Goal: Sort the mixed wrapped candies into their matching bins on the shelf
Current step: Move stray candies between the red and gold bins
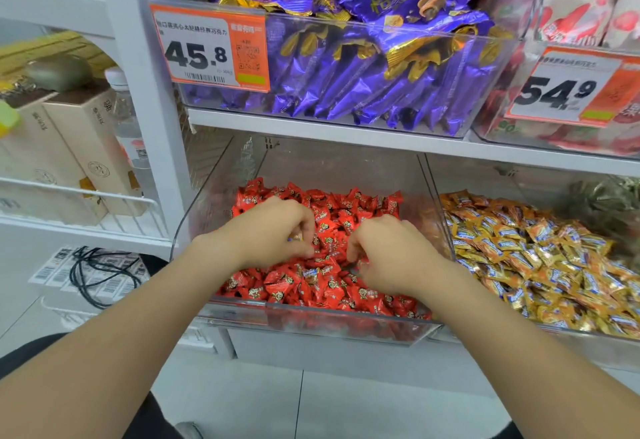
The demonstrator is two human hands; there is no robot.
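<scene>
One gold-and-blue candy [295, 238] is sitting pinched in the left hand [277, 231], over the red candies [311, 286] heaped in the clear bin [197, 217]. The right hand [388, 251] is curling its fingers into that heap (whether it is gripping any, I cannot tell). Just right of this bin, a second bin [571, 333] is holding gold candies [519, 248].

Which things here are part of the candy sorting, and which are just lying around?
Job: left hand pinching a gold candy, right hand, red candies, clear bin, orange candies.
Lying about: cardboard boxes, water bottle, black cable, barcode labels.
</scene>
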